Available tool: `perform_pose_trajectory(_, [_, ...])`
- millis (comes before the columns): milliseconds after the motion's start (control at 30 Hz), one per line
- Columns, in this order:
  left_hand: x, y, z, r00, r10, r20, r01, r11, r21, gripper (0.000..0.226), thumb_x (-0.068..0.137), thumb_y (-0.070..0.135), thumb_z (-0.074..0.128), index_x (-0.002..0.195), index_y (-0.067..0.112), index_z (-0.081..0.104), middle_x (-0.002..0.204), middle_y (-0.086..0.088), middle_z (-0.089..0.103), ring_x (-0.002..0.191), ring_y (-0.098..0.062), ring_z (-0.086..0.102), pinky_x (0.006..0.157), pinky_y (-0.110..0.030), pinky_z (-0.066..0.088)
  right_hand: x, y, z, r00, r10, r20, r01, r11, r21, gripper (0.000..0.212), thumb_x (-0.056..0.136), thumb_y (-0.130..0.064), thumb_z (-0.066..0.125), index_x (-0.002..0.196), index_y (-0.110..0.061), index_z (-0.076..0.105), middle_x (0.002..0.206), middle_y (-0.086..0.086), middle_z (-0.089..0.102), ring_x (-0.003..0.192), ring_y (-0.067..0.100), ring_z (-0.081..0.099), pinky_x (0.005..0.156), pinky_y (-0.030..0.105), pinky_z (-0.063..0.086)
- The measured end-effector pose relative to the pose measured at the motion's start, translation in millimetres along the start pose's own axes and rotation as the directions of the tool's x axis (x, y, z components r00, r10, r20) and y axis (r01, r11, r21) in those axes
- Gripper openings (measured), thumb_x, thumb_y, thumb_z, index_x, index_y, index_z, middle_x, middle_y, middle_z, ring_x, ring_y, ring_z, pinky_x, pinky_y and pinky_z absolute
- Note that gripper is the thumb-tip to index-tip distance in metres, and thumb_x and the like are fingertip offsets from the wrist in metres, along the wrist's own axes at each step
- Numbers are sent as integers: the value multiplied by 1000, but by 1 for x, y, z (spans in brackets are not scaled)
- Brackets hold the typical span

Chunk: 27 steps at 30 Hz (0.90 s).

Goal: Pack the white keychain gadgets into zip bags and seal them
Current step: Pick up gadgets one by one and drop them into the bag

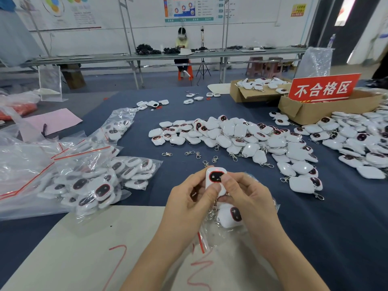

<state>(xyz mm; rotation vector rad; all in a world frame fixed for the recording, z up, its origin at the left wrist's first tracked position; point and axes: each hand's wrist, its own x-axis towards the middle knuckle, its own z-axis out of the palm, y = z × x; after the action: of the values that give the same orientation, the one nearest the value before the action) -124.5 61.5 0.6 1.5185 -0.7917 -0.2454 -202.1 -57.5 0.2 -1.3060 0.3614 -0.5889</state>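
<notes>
Grip on one white keychain gadget: your left hand and right hand both pinch it, with the right thumb on its dark face. Its long axis runs away from you, chain end hanging towards your wrists. Just beneath your hands lies the zip bag, a second gadget inside. The bag's red-striped mouth appears to face you, nearer your left hand. The likely next move is to tip the gadget down and back into that mouth. The loose pile lies beyond on the worktop.
</notes>
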Motion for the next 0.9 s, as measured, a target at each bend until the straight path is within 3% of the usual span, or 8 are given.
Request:
perform_pose_trajectory(67, [0, 1, 2, 998, -44, -35, 40, 992, -116, 24, 94, 17, 70, 110, 34, 75, 92, 1, 76, 85, -9, 70, 72, -24, 55, 1, 1, -1, 1000, 0, -2, 0, 999, 42, 18, 79, -41, 69, 89, -28, 78, 95, 2, 78, 85, 19, 77, 69, 18, 57])
perform_pose_trajectory(167, [0, 3, 3, 994, -62, -90, 46, 985, -167, 16, 92, 20, 72, 104, 30, 77, 97, 4, 78, 93, -12, 73, 81, -21, 56, 1, 2, -1, 998, -18, 55, 12, 995, 103, 17, 87, -32, 67, 99, -28, 77, 106, 2, 77, 98, 20, 75, 78, 18, 57])
perform_pose_trajectory(267, [-1, 2, -1, 985, 93, -148, -75, 990, 123, 25, 94, 20, 70, 99, 44, 74, 96, 15, 71, 93, -9, 65, 79, -11, 46, -1, 3, 0, 990, -75, 118, 65, 995, 80, 28, 89, -34, 67, 116, -30, 70, 117, 2, 74, 108, 19, 71, 91, 25, 57])
perform_pose_trajectory(333, [-1, 2, -2, 978, 180, -108, -138, 939, 316, 31, 94, 20, 69, 102, 51, 69, 98, 19, 64, 99, -10, 60, 81, -10, 41, -1, 2, 0, 988, -87, 126, 80, 995, 59, 23, 86, -36, 68, 107, -27, 71, 111, 4, 75, 105, 22, 72, 92, 29, 57])
perform_pose_trajectory(567, [-2, 3, 5, 974, 147, -170, -128, 984, 122, 20, 85, 10, 77, 90, 30, 74, 96, 10, 69, 93, -13, 66, 79, -13, 46, 1, 5, -7, 985, -121, 125, 110, 990, 94, 23, 89, -23, 63, 104, -5, 66, 114, 7, 75, 108, 24, 72, 87, 24, 56])
perform_pose_trajectory(667, [-3, 3, 4, 970, 155, -189, -133, 983, 127, 30, 84, 5, 77, 86, 34, 74, 91, 10, 68, 90, -11, 66, 76, -10, 45, 1, 5, -6, 983, -138, 121, 128, 988, 86, 16, 89, -22, 63, 99, -10, 69, 112, 4, 76, 102, 20, 74, 84, 22, 56])
perform_pose_trajectory(767, [-2, 5, 4, 969, 160, -189, -139, 983, 119, 30, 87, 4, 74, 88, 34, 74, 94, 9, 70, 93, -15, 68, 78, -17, 49, -1, 3, -5, 981, -152, 121, 145, 987, 65, 14, 88, -27, 65, 97, -21, 73, 115, 1, 75, 104, 21, 73, 86, 23, 56])
perform_pose_trajectory(900, [-1, 6, -1, 982, 90, -164, -100, 994, -54, 19, 95, 10, 66, 98, 27, 72, 101, 6, 75, 95, -12, 71, 79, -15, 51, -4, 0, -2, 969, -203, 138, 208, 978, -23, 19, 92, -31, 62, 107, -33, 74, 112, -5, 76, 105, 12, 71, 85, 17, 53])
